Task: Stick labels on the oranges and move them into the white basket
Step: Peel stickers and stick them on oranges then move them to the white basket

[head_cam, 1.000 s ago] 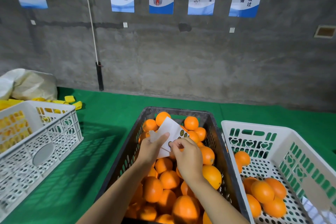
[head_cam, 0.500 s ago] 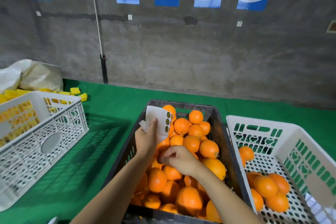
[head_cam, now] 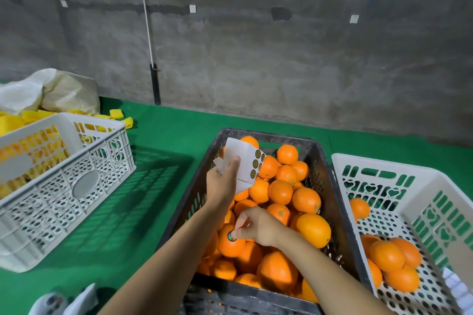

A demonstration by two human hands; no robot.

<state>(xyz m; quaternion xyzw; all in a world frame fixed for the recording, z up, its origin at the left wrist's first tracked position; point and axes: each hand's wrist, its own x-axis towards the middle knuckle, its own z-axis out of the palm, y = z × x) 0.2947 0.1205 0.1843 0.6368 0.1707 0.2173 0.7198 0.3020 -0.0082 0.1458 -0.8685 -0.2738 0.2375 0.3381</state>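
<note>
Now right hand (head_cam: 258,227) lower than half a second ago, fingertips pressing a label (head_cam: 231,236) onto an orange (head_cam: 230,244)
Left hand (head_cam: 222,181) pinches label sheet (head_cam: 245,161) over the black crate's (head_cam: 330,186) far left corner; white basket (head_cam: 419,186) beside the crate's right wall

Dim, even indoor light, soft shadows falling leftward (wide-angle bending at edges), slight blur low down.

A single head-worn wide-angle view looks forward and down, close over the dark crate (head_cam: 330,186), toward the concrete wall (head_cam: 256,59).
</note>
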